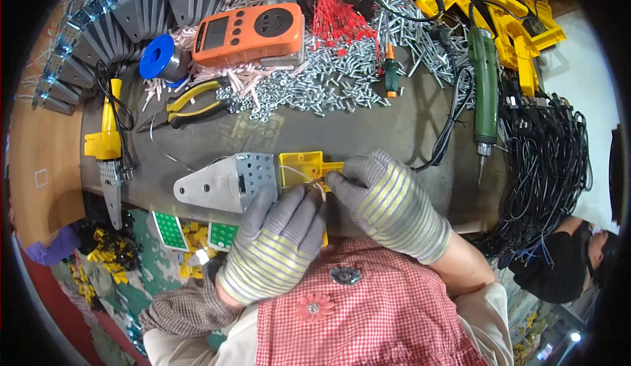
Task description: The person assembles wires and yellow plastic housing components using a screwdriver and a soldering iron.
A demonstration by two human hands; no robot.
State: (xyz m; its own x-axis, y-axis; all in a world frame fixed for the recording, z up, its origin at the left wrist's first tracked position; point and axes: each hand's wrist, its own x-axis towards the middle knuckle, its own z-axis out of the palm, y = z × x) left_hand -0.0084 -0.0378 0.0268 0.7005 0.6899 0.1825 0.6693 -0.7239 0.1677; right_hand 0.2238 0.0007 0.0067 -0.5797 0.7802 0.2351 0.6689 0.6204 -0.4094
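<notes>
Both my hands wear grey gloves with yellow stripes and meet over a yellow plastic housing [300, 163] fixed to a perforated metal plate [217, 185]. Thin white wires [294, 172] come out of the housing and run to my fingertips. My left hand [276, 241] lies palm down with its fingers bent, the tips close to the wires. Thumb and forefinger of my right hand [394, 201] are pinched together at the housing's narrow right part. What lies between the fingertips of either hand is mostly hidden.
Behind are pliers [190, 103], a blue solder spool [158, 58], an orange meter [248, 34] and piles of screws [328, 80]. A yellow-handled tool [105, 144] lies left. On the right are a green electric screwdriver [485, 83], black cables [542, 169] and another person [555, 267].
</notes>
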